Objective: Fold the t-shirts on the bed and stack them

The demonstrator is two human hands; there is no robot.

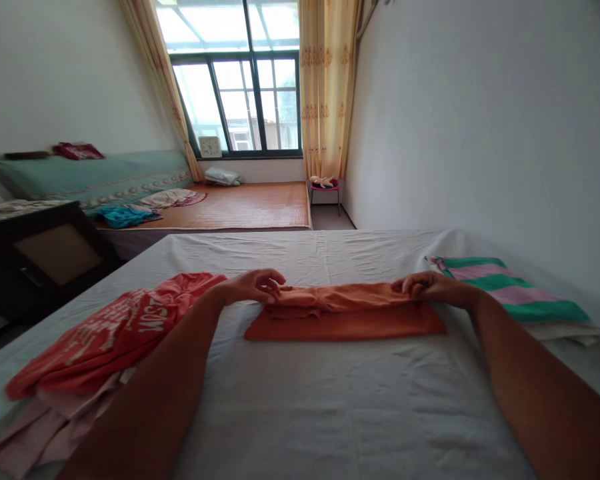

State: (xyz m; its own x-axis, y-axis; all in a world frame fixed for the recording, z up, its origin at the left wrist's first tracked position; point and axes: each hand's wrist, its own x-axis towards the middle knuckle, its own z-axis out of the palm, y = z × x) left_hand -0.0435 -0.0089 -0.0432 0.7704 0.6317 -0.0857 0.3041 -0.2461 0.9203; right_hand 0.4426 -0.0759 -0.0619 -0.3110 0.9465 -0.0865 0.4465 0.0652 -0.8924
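An orange garment (345,323), partly folded over into a long strip, lies across the white sheet in front of me. My left hand (257,287) pinches the far left corner of its upper layer. At the far right corner, my right hand (427,288) has its fingers closed on the same layer. That upper layer is lifted a little and sags between the two hands. Left of my left forearm lies a rumpled red shirt (130,327) with white lettering, on top of a pale pink cloth (55,423).
A folded green-and-pink striped cloth (515,283) rests at the right, near the wall. The white-sheeted surface (300,413) spreads under everything. Beyond it are a bed with a brown mat (250,207), a dark cabinet (55,250) on the left, and a small pink stool (325,187).
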